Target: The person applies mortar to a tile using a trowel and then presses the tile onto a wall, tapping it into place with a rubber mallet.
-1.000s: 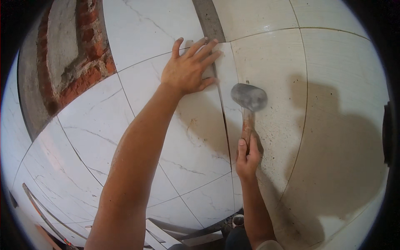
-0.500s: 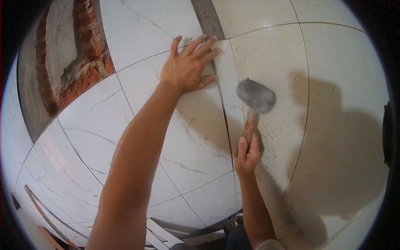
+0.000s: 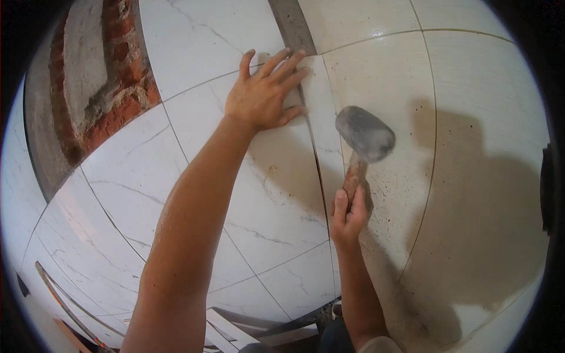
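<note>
My left hand (image 3: 263, 94) lies flat with fingers spread on a white marbled tile (image 3: 259, 194), its fingertips reaching onto a narrow tile strip (image 3: 325, 135) beside the dark joint. My right hand (image 3: 348, 216) grips the wooden handle of a grey rubber mallet (image 3: 365, 134). The mallet head hovers over the cream tile (image 3: 382, 176) just right of the narrow strip, slightly lifted off the surface.
Exposed red brick and grey mortar (image 3: 100, 88) show at the upper left. A grey cement strip (image 3: 290, 26) runs at the top centre. Loose white tile offcuts (image 3: 235, 332) and a metal strip (image 3: 65, 309) lie along the lower edge.
The mallet head has swung up and to the right, away from the narrow strip. My left hand has stayed pressed on the tile.
</note>
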The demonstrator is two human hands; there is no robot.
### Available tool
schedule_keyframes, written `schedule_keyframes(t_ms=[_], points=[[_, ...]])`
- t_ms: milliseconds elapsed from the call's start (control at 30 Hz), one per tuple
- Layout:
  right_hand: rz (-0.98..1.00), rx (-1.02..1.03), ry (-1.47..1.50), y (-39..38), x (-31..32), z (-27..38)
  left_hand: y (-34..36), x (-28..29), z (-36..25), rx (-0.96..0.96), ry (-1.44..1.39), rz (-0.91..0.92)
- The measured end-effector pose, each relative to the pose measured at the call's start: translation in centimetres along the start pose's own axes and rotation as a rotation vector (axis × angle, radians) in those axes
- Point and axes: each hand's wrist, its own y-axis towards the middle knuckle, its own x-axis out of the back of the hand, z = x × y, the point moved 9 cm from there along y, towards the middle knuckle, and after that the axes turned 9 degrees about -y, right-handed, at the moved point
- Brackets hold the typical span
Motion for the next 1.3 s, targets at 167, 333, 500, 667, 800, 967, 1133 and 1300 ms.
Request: schedule_keyframes(t_ms=[167, 333, 500, 667, 800, 967, 1133, 1300], points=[[-0.013, -0.023, 0.077, -0.6, 0.1, -1.8, 0.3, 0.1, -0.1, 0.001, -0.005, -0.011], [0.013, -0.010, -0.026, 0.9, 0.3, 0.6, -0.1, 0.3, 0.1, -0.005, -0.006, -0.017], [-0.111, 0.169, -0.111, 1.3, 0.8, 1.5, 0.0, 0.2, -0.4, -0.010, -0.021, -0.026], [-0.029, -0.078, 0.109, 0.2, 0.0, -2.0, 0.1, 0.3, -0.4, -0.009, -0.020, -0.034], [0.090, -0.108, -0.007, 0.8, -1.3, -1.0, -0.2, 0.3, -0.2, -0.013, -0.037, -0.034], [-0.010, 0.012, -0.014, 1.2, -0.6, 0.2, -0.1, 0.2, -0.2, -0.021, -0.031, -0.042], [-0.118, -0.038, 0.122, 0.5, 0.5, -0.7, -0.2, 0.2, -0.4, -0.018, -0.032, -0.029], [-0.076, 0.049, 0.020, 1.0, 0.1, -0.1, -0.4, 0.3, -0.2, -0.006, -0.053, -0.028]])
